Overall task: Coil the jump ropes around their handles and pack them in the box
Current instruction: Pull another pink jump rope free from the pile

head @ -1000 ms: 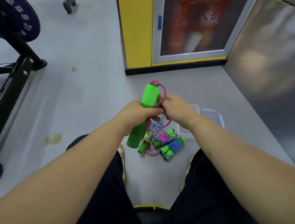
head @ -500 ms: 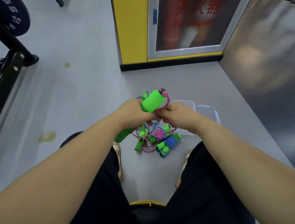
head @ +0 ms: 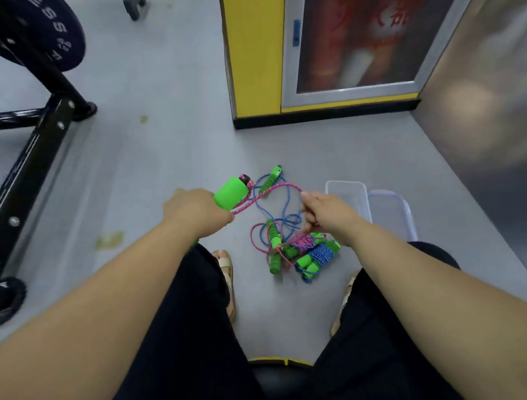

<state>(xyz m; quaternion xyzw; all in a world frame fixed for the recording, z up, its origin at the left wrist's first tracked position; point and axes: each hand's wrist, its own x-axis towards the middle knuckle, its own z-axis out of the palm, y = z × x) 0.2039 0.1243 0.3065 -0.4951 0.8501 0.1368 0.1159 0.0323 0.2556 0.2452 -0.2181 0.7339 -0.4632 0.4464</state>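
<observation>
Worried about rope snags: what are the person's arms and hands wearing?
Nothing visible: both forearms are bare up to the frame edge, no sleeves showing. The left hand and right hand have no gloves, and no watch, bracelets or rings show.

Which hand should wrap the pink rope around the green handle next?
Probably the right hand: it pinches the pink rope, while the left hand grips the green handle.
</observation>
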